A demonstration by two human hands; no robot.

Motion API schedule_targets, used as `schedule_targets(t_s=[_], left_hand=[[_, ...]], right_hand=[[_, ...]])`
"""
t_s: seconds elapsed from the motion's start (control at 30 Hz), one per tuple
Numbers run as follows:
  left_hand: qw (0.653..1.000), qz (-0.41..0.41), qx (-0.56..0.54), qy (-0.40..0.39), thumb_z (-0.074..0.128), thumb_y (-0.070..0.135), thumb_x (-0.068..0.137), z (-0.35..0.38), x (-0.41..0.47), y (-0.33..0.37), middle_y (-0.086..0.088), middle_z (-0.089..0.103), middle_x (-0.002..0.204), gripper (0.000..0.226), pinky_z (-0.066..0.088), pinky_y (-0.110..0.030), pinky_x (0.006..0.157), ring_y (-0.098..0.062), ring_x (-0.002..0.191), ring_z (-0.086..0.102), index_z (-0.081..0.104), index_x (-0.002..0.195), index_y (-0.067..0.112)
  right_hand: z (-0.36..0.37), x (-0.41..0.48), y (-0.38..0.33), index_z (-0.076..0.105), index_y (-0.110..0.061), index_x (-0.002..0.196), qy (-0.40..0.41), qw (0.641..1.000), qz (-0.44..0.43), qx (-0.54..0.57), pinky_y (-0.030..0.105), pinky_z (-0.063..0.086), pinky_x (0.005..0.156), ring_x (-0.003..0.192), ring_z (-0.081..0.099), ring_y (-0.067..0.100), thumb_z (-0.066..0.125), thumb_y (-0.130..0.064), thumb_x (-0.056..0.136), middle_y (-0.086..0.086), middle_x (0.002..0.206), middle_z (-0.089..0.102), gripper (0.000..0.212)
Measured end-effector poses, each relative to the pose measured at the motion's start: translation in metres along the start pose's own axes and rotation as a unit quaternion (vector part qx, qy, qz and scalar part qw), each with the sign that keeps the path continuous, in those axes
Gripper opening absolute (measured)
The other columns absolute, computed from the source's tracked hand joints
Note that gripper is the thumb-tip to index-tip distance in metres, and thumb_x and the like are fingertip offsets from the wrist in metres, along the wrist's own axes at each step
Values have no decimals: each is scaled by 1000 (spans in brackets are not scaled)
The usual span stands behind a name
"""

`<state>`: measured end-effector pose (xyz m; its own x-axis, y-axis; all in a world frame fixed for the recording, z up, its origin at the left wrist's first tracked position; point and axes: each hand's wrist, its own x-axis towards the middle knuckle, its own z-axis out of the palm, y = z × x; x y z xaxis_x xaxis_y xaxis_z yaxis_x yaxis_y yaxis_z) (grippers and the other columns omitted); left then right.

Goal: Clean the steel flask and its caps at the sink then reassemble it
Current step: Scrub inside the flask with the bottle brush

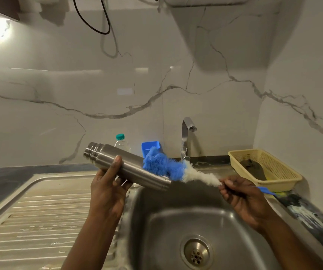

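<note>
The steel flask (129, 166) lies tilted above the sink's left rim, its threaded neck pointing up-left and its base down-right. My left hand (108, 184) grips its body from below, thumb across the front. A bottle brush (168, 166) with blue and white bristles rests against the flask's base end, on the outside. My right hand (240, 191) holds the brush by its thin blue handle just behind the white bristles. No caps are visible.
The steel sink basin (168, 221) with its drain (196, 252) lies below my hands, a ribbed drainboard (39, 217) to the left. Behind stand the tap (186, 139), a blue container (150, 148) and a plastic bottle (120, 142). A yellow basket (264, 168) sits right.
</note>
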<state>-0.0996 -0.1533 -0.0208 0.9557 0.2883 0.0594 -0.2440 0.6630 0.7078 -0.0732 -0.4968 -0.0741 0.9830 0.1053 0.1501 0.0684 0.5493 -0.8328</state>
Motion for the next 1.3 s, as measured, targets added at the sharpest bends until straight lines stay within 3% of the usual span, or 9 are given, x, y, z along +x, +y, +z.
schedule_targets(t_s=[0.07,0.13,0.23,0.33,0.6,0.8,1.0,1.17,1.3], left_hand=[[1000,-11,-10,1,74,19,85,0,0,-2,-10,77,106,36,65,-47,83,-30,108,75,65,120,14],[1000,-20,-22,2,74,20,88,-1,1,-1,-13,73,117,43,65,-48,85,-32,115,72,62,129,14],[999,-37,-15,-5,73,22,89,3,-2,-7,-14,68,121,46,64,-48,88,-31,117,70,59,131,12],[998,-54,-15,9,75,25,88,9,-7,-16,-14,67,118,52,63,-51,91,-32,115,70,58,134,8],[998,-60,-22,-24,76,23,83,8,-7,-22,-19,62,141,62,50,-59,110,-36,127,65,56,140,13],[998,-53,-5,-19,75,21,82,5,-6,-21,-14,66,119,52,48,-60,111,-37,130,62,60,131,11],[995,-89,27,-31,76,17,81,10,-13,-32,-17,68,123,60,65,-46,85,-32,114,70,59,137,4],[996,-62,51,-33,77,20,82,0,-5,-27,-18,69,131,60,59,-55,96,-33,118,70,60,138,10],[990,-66,106,-66,75,22,84,2,-10,-35,-14,75,118,56,62,-50,88,-30,104,76,61,138,13]], right_hand=[[-4,-1,-8,80,0,82,-3,1000,-1,3,22,59,57,62,70,18,80,-9,76,17,73,70,11],[-11,-1,-10,80,1,86,0,1000,-6,-11,22,60,58,64,71,19,100,-20,55,17,75,71,42],[-2,-1,1,81,2,86,-16,1000,-6,-2,23,61,60,66,72,20,77,-8,78,19,77,71,13],[9,-1,6,81,2,87,-20,1000,8,-10,24,62,61,67,72,20,56,1,87,19,79,72,25],[15,-3,7,81,0,85,-9,1000,14,18,23,62,61,67,72,19,56,0,87,18,78,73,26],[13,-6,0,82,-3,80,14,1000,2,28,22,60,60,66,71,17,55,0,88,15,75,71,28],[29,-4,15,78,3,94,-1,999,11,42,25,62,63,72,73,20,57,-1,89,20,85,73,22],[24,-8,5,81,1,88,12,999,-4,36,23,61,60,69,73,19,56,-1,87,19,81,72,24],[36,-5,16,79,2,93,4,999,-6,48,25,62,63,73,73,20,59,-2,87,20,86,74,22]])
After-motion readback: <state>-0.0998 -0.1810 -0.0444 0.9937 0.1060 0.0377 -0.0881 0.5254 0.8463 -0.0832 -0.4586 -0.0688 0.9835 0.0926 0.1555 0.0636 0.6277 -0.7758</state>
